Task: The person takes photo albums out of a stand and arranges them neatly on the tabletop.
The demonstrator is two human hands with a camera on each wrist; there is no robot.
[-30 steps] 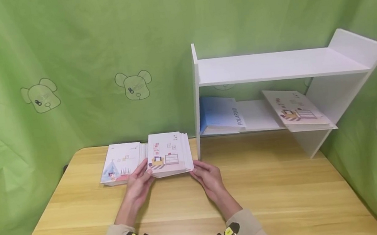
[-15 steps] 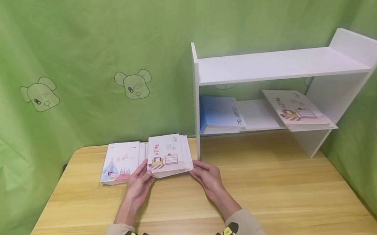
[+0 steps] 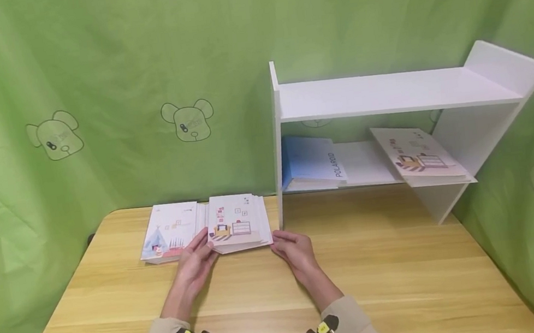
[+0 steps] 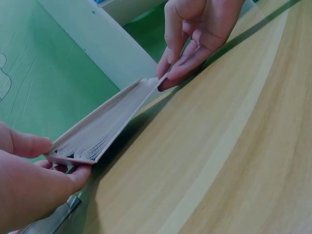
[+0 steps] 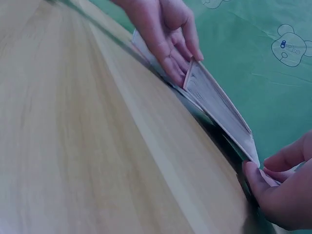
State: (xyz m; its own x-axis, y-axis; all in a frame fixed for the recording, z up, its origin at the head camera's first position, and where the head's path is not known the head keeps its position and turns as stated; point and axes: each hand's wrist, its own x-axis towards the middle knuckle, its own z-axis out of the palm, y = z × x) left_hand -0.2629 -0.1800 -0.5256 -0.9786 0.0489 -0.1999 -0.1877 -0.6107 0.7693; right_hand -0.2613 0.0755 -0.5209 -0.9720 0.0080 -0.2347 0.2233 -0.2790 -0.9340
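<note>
Two hands on one stack of booklets [image 3: 239,223], centre of the head frame, near edge tipped up off the tabletop [image 3: 382,263]. Left hand [image 3: 197,259] has its grip on the stack's lower-left corner: thumb on the cover, fingers [image 4: 78,174] curled under the edge, clear in the left wrist view. Right hand [image 3: 295,250] pinches the lower-right corner, fingertips [image 5: 256,178] under, thumb on top. Both grips closed on the stack.

Step in hand, as I read it: squaring up and lifting the stack. Far edge looks still down on the wood; near edge raised, page edges fanned.

Just left of it, touching or partly under, lies a second booklet [image 3: 170,237] with a tent picture, flat on the tabletop.

Further back, right of centre: white shelf unit [image 3: 387,92], its side panel just right of the stack. Lower shelf carries a blue book marked POLAROID [image 3: 311,162] and a leaning booklet [image 3: 416,154] with the same cover art as the stack. Green curtain [image 3: 114,85] behind.

Next move calls for even pressure at both corners so loose pages don't slide, and clearing that side panel if it goes right.
</note>
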